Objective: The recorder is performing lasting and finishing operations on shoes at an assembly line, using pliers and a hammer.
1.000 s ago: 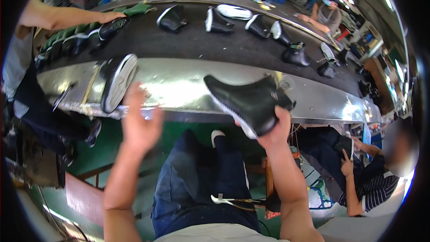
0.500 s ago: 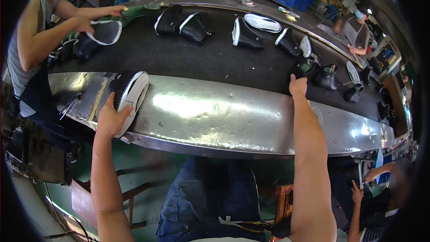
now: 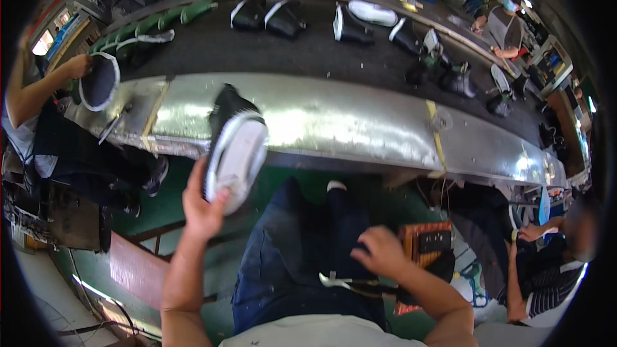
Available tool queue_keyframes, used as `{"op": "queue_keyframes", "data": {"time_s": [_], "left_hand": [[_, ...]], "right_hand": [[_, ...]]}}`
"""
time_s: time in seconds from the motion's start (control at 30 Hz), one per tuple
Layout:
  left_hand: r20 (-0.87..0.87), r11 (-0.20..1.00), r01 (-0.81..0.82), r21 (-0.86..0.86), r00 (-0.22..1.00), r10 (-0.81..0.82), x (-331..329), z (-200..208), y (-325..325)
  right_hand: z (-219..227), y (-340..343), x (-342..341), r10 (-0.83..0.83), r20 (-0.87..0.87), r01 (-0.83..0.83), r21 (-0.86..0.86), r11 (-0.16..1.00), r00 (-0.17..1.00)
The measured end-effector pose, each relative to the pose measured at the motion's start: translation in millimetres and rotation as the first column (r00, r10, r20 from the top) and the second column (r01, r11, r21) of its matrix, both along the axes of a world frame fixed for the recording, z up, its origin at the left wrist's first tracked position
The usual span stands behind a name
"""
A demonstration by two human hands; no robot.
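Observation:
My left hand (image 3: 204, 212) is closed on a black boot (image 3: 225, 106) with a white sole, held by its near end. The boot is raised off the metal ledge, tilted, with its pale sole turned toward me. My right hand (image 3: 380, 252) hovers above my lap, empty, its slightly blurred fingers bent and apart. Just below it, at my waist, lies a hand tool (image 3: 350, 281) with pale tips and dark handles; its exact kind is unclear.
Beyond the metal ledge (image 3: 308, 106) runs a dark conveyor belt (image 3: 257, 54) carrying several black boots (image 3: 283, 19), with green boots (image 3: 196, 11) at left. A person at left holds a white-rimmed boot (image 3: 99, 83). Other people work at right, one seated near an orange-edged stool (image 3: 411, 244).
My left hand has lifted the boot off the ledge, rightward and toward me. My right hand has left the boots on the belt and come back to my lap. The view has shifted.

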State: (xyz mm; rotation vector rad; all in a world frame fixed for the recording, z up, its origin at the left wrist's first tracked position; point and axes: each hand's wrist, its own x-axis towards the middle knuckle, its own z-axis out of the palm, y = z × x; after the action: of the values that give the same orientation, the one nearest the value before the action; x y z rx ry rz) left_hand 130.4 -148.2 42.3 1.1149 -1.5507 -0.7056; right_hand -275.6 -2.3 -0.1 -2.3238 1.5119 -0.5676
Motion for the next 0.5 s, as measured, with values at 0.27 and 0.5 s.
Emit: {"op": "queue_keyframes", "data": {"time_s": [0.27, 0.5], "left_hand": [[-0.507, 0.732, 0.475, 0.488, 0.837, -0.205, -127, -103, 144], [0.364, 0.486, 0.075, 0.871, 0.568, -0.739, -163, -46, 110]], "right_hand": [[-17, 111, 8, 0.049, -0.208, 0.08, 0.571, 0.817, 0.977], [8, 116, -44, -0.093, -0.011, 0.054, 0.878, 0.475, 0.996]]}}
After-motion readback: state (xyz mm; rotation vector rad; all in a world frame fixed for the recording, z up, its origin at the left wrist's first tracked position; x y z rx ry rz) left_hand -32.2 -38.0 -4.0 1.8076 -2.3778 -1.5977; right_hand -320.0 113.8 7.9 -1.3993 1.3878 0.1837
